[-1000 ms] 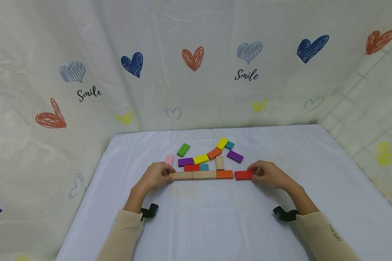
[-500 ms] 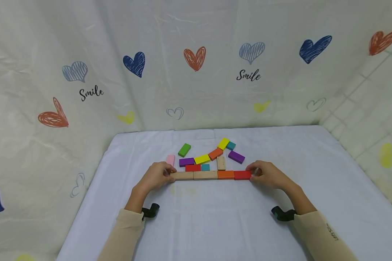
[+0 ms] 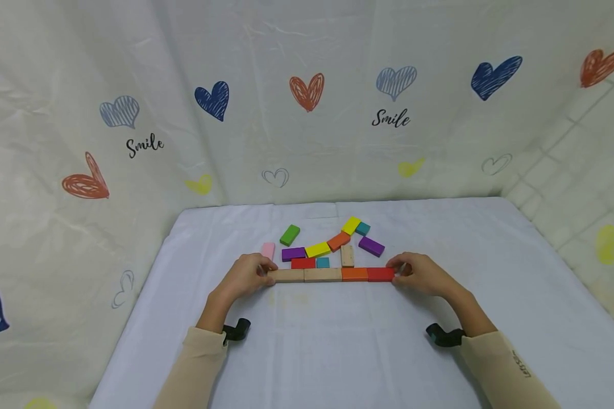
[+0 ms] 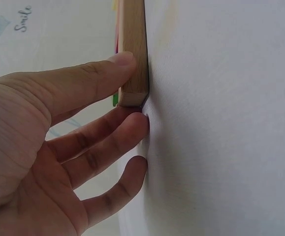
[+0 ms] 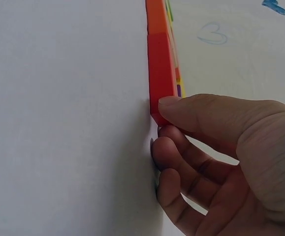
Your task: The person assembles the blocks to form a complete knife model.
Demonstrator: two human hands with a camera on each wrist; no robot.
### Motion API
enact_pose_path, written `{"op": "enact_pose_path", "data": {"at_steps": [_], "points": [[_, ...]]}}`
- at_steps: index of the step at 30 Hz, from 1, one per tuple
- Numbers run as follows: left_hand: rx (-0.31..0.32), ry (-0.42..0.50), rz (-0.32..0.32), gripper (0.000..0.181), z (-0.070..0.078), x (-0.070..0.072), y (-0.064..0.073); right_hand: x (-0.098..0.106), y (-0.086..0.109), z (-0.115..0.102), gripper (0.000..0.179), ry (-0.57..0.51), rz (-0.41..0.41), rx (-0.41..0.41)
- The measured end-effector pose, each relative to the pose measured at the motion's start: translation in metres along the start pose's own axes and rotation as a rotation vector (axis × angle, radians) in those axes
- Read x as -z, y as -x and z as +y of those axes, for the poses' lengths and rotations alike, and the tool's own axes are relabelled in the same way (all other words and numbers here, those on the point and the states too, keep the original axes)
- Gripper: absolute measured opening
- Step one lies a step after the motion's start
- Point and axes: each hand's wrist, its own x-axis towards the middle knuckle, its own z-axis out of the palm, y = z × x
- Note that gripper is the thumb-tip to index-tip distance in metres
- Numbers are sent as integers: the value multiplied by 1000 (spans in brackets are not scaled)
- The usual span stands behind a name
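Observation:
A straight row of blocks lies end to end across the white cloth: a left wooden block (image 3: 289, 276), a second wooden block (image 3: 322, 275), an orange block (image 3: 355, 275) and a red block (image 3: 381, 275). At the row's left end, my left hand (image 3: 244, 276) pinches the first wooden block; the left wrist view shows the thumb (image 4: 122, 60) on its side and other fingertips down by its end. My right hand (image 3: 420, 274) grips the red block's outer end, thumb (image 5: 172, 104) on its side and fingers curled below. The red block meets the orange one.
Behind the row lie another red block (image 3: 303, 263), a small teal block (image 3: 323, 262) and an upright-lying wooden block (image 3: 347, 256). Farther back are purple (image 3: 371, 246), yellow (image 3: 318, 249), green (image 3: 290, 234) and pink (image 3: 268, 250) blocks. A heart-printed curtain (image 3: 348, 142) hangs behind.
My right hand has slid the red block left, closing the gap to the orange block. The left hand keeps its hold at the other end. During the last half second almost nothing moves.

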Motion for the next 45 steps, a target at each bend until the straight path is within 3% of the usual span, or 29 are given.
{"op": "enact_pose_path", "data": {"at_steps": [26,36,45], "points": [[-10,21,10,25,-5,-2,-2,-2,-6,3,34,-28,-16,-33],[-3,36,6,25,-3,-1,-1,11,-6,-4,34,-25,-77,-25],[10,48,3,25,-4,-1,-1,12,-27,-33,31,-72,31,49]]}}
